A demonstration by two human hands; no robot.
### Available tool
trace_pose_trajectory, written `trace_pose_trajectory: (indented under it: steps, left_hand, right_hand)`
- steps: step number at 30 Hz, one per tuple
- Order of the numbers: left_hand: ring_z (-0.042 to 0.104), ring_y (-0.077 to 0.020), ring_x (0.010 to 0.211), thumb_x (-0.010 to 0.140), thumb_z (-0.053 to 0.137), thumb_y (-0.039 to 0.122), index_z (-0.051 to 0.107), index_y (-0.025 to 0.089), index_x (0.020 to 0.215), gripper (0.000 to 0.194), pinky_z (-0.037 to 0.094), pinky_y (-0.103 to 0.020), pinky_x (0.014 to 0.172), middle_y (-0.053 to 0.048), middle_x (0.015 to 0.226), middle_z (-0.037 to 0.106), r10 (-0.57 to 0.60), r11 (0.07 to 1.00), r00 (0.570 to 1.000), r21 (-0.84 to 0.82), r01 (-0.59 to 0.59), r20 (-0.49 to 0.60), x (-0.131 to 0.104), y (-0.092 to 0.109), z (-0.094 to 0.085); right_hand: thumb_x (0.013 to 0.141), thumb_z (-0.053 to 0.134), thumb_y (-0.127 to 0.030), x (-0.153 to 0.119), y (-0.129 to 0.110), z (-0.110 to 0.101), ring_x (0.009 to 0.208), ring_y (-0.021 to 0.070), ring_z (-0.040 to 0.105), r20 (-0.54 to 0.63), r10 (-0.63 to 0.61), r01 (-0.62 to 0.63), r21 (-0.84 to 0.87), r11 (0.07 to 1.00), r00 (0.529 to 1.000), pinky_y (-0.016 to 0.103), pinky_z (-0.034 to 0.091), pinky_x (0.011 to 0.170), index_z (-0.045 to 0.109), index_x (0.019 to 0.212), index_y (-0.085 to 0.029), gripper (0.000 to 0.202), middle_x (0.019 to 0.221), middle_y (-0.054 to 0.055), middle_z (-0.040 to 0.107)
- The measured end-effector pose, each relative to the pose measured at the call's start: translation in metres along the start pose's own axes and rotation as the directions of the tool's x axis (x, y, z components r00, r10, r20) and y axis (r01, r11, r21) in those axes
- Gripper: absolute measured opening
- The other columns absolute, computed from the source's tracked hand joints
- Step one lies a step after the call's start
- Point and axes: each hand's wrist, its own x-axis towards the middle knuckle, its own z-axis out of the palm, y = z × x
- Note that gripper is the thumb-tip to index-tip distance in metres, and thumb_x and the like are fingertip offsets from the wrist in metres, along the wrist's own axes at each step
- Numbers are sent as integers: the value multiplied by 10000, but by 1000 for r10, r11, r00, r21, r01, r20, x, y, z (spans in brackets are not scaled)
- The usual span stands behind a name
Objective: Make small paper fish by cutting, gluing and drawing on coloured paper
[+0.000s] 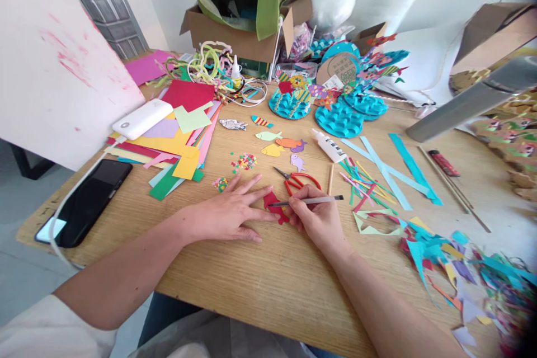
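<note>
- Left hand [226, 213]: spread flat, unclenched, fingers touching red cutout [270, 199].
- Right hand [315, 217]: grasping pen [323, 199], tip on red cutout.
- Red cutout: between hands, inward from front edge of desk [243, 274].

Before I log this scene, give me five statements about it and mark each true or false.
1. The right hand holds a pen. True.
2. The left hand is closed in a fist. False: its fingers are spread out beside the small red paper piece.
3. The white device with a cable rests on the coloured papers. True.
4. The black phone lies to the right of both hands. False: it lies to their left.
5. The white bottle with a nozzle lies on its side on the table. True.
</note>
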Motion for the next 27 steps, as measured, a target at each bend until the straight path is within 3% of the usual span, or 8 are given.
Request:
trace_pose_trajectory:
  steps: [7, 27]
  left_hand:
    - [-7, -376, 1507, 892, 590, 530, 488, 444, 1399, 524, 28, -635, 1168, -22, 1632, 196, 13, 1000, 1000, -5, -13, -19, 0, -1, 1]
    - [-5, -390, 1504, 880, 599, 536, 465, 449, 1415, 558, 28, -646, 1164, -29, 1641, 170, 5, 1000, 1000, -8, -5, 9, 0, 1, -3]
  right_hand:
    - [721, 742, -413, 2, 2, -3, 348, 97, 509, -161, -39, 40, 1, 999, 986, 178, 356, 292, 539, 674, -210, 290, 525, -9, 614]
    - [696, 727, -373, 8, 4, -4, 351, 97, 515, -152, 10, -6, 25, 1000, 988, 166, 344, 259, 551, 685, -204, 245, 549, 0, 631]
